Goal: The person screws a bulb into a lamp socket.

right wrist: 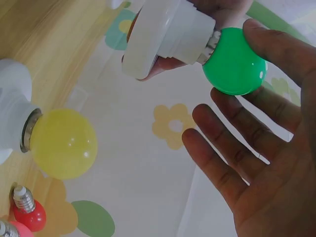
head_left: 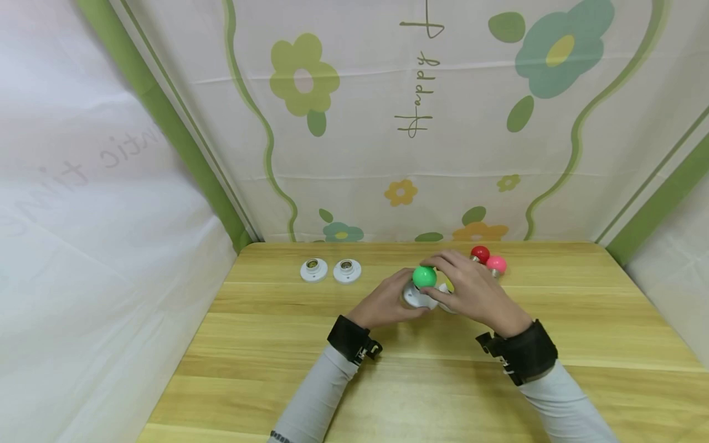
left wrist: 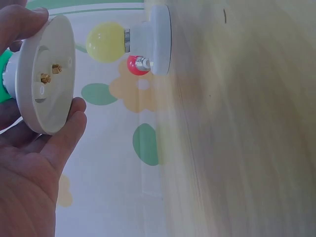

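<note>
My left hand (head_left: 389, 299) grips the round base of a white lamp holder (left wrist: 45, 74) by its edge, lifted off the table and tilted so its underside with brass screws shows in the left wrist view. A green bulb (right wrist: 236, 61) sits in the holder's socket, part of its metal thread visible. With thumb and fingertips my right hand (head_left: 468, 286) pinches the green bulb; its other fingers are spread. Just to the right, a yellow bulb (right wrist: 64, 143) stands in another white lamp holder (left wrist: 160, 39) on the table, mostly hidden by my right hand in the head view.
Two white lamp holders without bulbs, one (head_left: 313, 270) left of the other (head_left: 347, 271), stand at the table's back left. A red bulb (head_left: 480, 253) and a pink bulb (head_left: 496, 264) lie at the back right. Behind the wooden table (head_left: 266, 369) hangs a flowered curtain (head_left: 354, 154).
</note>
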{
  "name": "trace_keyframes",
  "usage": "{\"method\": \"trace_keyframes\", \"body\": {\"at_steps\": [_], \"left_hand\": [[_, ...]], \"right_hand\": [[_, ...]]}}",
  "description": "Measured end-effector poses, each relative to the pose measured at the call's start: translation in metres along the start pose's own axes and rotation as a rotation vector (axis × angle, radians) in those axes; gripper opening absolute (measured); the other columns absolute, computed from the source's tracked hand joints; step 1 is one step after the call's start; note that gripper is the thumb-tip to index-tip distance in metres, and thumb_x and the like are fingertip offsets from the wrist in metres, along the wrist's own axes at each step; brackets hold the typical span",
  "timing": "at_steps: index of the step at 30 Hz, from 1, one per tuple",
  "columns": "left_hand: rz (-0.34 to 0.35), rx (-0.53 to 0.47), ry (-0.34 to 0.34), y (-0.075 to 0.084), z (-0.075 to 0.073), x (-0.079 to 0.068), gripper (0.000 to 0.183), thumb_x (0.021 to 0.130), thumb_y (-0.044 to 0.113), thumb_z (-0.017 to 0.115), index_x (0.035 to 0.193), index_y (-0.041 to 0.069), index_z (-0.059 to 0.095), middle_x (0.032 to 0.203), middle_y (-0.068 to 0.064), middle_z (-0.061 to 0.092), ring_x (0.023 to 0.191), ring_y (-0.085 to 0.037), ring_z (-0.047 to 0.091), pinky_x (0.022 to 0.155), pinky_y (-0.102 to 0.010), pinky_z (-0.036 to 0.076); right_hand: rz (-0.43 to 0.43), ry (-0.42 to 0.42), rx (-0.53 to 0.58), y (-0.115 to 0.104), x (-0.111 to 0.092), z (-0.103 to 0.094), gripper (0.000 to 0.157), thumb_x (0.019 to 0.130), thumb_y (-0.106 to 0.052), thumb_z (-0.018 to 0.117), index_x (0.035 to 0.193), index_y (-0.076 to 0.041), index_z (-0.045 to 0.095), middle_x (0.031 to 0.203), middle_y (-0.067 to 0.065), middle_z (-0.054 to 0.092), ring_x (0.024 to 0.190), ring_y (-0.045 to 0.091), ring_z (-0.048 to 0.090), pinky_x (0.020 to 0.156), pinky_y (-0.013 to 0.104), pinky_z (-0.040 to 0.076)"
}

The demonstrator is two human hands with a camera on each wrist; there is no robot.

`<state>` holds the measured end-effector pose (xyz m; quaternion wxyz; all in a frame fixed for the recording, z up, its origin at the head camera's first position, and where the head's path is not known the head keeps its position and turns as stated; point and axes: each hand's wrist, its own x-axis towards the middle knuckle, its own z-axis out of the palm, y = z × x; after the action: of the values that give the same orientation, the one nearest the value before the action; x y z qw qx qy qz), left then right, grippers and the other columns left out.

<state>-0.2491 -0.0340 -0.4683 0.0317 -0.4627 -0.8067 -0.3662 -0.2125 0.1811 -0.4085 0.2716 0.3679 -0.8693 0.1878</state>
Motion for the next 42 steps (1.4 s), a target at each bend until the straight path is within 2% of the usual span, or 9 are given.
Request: {"method": "trace_keyframes", "body": {"at_steps": [5, 11, 14, 17, 20, 23, 26, 35, 42], "left_hand": [[-0.01, -0.009, -0.009, 0.0014, 0.0, 0.0006, 0.066, 0.087, 0.035, 0.07, 0.143, 0.017, 0.04, 0.134, 0.002, 0.049, 0.118, -0.007, 0.048, 0.096, -0.02, 0.045], [-0.016, 0.001, -0.004, 0.0009, -0.0006, 0.0007, 0.067, 0.085, 0.034, 0.072, 0.141, 0.015, 0.041, 0.135, 0.001, 0.05, 0.119, -0.007, 0.047, 0.098, -0.022, 0.044], [-0.01, 0.007, 0.0, 0.0, -0.0005, 0.0004, 0.067, 0.085, 0.034, 0.072, 0.142, 0.015, 0.041, 0.134, 0.001, 0.05, 0.12, -0.008, 0.047, 0.099, -0.022, 0.044], [-0.005, 0.003, 0.003, -0.0009, -0.0002, -0.0001, 0.068, 0.086, 0.034, 0.071, 0.143, 0.015, 0.039, 0.135, 0.001, 0.05, 0.121, -0.008, 0.047, 0.099, -0.023, 0.044], [0.003, -0.002, 0.003, -0.0009, 0.0, -0.0004, 0.071, 0.087, 0.033, 0.071, 0.146, 0.016, 0.036, 0.136, 0.0, 0.049, 0.122, -0.009, 0.046, 0.1, -0.024, 0.044], [0.011, 0.0, 0.004, -0.001, 0.0001, -0.0005, 0.072, 0.087, 0.033, 0.071, 0.147, 0.016, 0.035, 0.137, 0.0, 0.049, 0.123, -0.009, 0.046, 0.1, -0.024, 0.043], [0.008, 0.003, 0.006, -0.0011, 0.0, -0.0003, 0.071, 0.086, 0.033, 0.071, 0.146, 0.016, 0.036, 0.136, 0.0, 0.049, 0.122, -0.008, 0.047, 0.1, -0.024, 0.044], [0.0, 0.003, -0.002, -0.0006, 0.0004, 0.0007, 0.065, 0.087, 0.034, 0.07, 0.142, 0.016, 0.041, 0.132, 0.002, 0.05, 0.118, -0.007, 0.048, 0.097, -0.021, 0.045], [-0.007, -0.015, -0.014, -0.0009, 0.002, 0.0006, 0.065, 0.087, 0.035, 0.07, 0.143, 0.017, 0.04, 0.133, 0.002, 0.05, 0.118, -0.007, 0.048, 0.096, -0.02, 0.045]], "right_hand": [[0.016, 0.024, -0.038, 0.0011, -0.0002, 0.001, 0.055, 0.073, -0.047, 0.08, 0.111, -0.011, 0.064, 0.108, 0.002, 0.061, 0.09, 0.015, 0.059, 0.069, 0.034, 0.055], [0.056, 0.011, -0.034, 0.0015, -0.001, -0.0012, 0.066, 0.076, -0.055, 0.074, 0.122, -0.01, 0.06, 0.112, 0.003, 0.061, 0.085, 0.014, 0.058, 0.06, 0.03, 0.052], [0.075, -0.02, -0.008, 0.001, -0.0012, -0.0037, 0.062, 0.079, -0.047, 0.073, 0.13, -0.015, 0.057, 0.121, 0.001, 0.057, 0.09, 0.014, 0.057, 0.059, 0.029, 0.051], [0.052, -0.053, 0.042, 0.0006, -0.0013, -0.0053, 0.055, 0.082, -0.029, 0.069, 0.134, -0.017, 0.054, 0.132, 0.001, 0.052, 0.103, 0.017, 0.056, 0.061, 0.03, 0.052], [0.01, -0.074, 0.083, 0.0007, -0.0009, -0.0055, 0.054, 0.081, -0.015, 0.064, 0.134, -0.017, 0.056, 0.137, 0.002, 0.051, 0.117, 0.021, 0.052, 0.071, 0.036, 0.055], [-0.013, -0.081, 0.097, 0.0007, -0.0005, -0.0048, 0.05, 0.081, -0.01, 0.063, 0.13, -0.017, 0.059, 0.133, 0.001, 0.056, 0.12, 0.021, 0.051, 0.081, 0.042, 0.055], [-0.005, -0.08, 0.078, 0.0004, -0.0006, -0.0048, 0.044, 0.083, -0.015, 0.065, 0.127, -0.017, 0.062, 0.128, 0.0, 0.058, 0.116, 0.021, 0.054, 0.084, 0.044, 0.054], [0.054, -0.027, -0.003, -0.0012, 0.0, -0.0024, 0.048, 0.076, -0.041, 0.079, 0.111, -0.012, 0.064, 0.104, -0.001, 0.062, 0.084, 0.011, 0.058, 0.065, 0.031, 0.054], [0.105, -0.037, -0.019, 0.0003, -0.0004, 0.0007, 0.053, 0.074, -0.05, 0.078, 0.108, -0.012, 0.062, 0.097, -0.003, 0.062, 0.08, 0.013, 0.059, 0.061, 0.03, 0.053]]}}
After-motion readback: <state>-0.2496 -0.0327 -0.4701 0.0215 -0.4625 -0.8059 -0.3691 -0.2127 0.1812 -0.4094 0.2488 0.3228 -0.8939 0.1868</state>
